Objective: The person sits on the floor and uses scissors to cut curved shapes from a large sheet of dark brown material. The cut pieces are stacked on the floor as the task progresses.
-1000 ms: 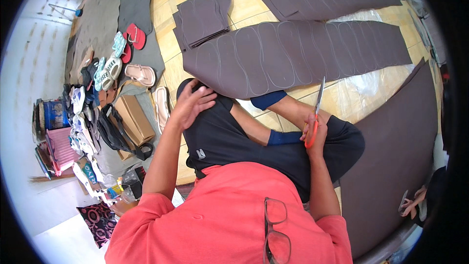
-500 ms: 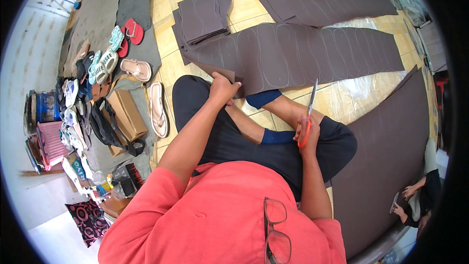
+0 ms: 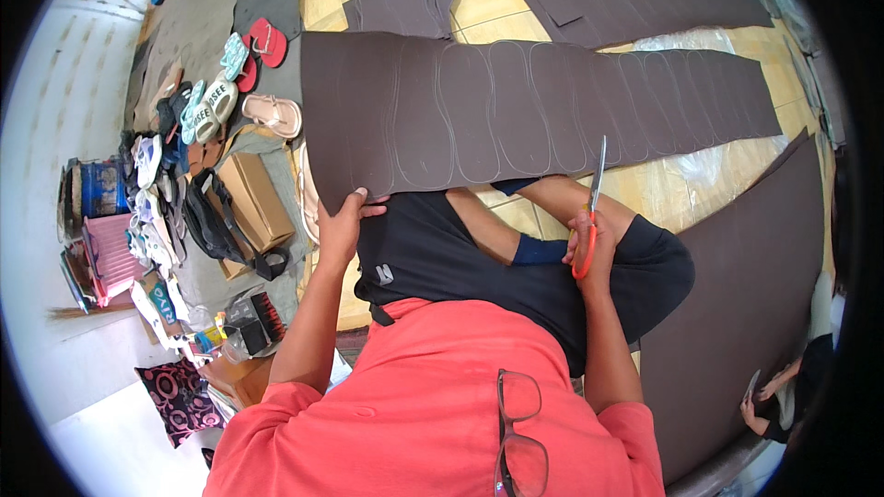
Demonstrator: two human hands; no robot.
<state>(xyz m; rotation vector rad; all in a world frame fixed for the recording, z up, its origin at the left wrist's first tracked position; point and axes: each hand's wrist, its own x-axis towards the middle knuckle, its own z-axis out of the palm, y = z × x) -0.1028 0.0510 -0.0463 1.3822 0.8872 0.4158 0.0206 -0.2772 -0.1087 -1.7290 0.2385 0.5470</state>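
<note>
A long dark brown sheet [image 3: 543, 110], marked with rows of pale sole-shaped outlines, stretches across the floor and over my leg. At its near left corner my left hand [image 3: 343, 221] pinches the edge, thumb on top. My right hand [image 3: 594, 244] grips a pair of scissors [image 3: 590, 244] by the orange-red handles. The blades point away from me, and their tips overlap the near edge of the sheet in view; whether they touch it I cannot tell. Beyond the sheet lie a stack of smaller outlined pieces [image 3: 405, 0] and another outlined strip [image 3: 654, 5].
Sandals [image 3: 273, 115], other shoes and a cardboard box [image 3: 253, 202] crowd the left side. A large plain brown sheet [image 3: 727, 313] covers the floor at right. Another person's hands [image 3: 755, 410] hold a blade-like tool at the far right edge.
My left hand has moved left and toward me, drawing out the sheet's folded left end, which now lies spread flat and covers part of the stack. The scissors stay in my right hand.
</note>
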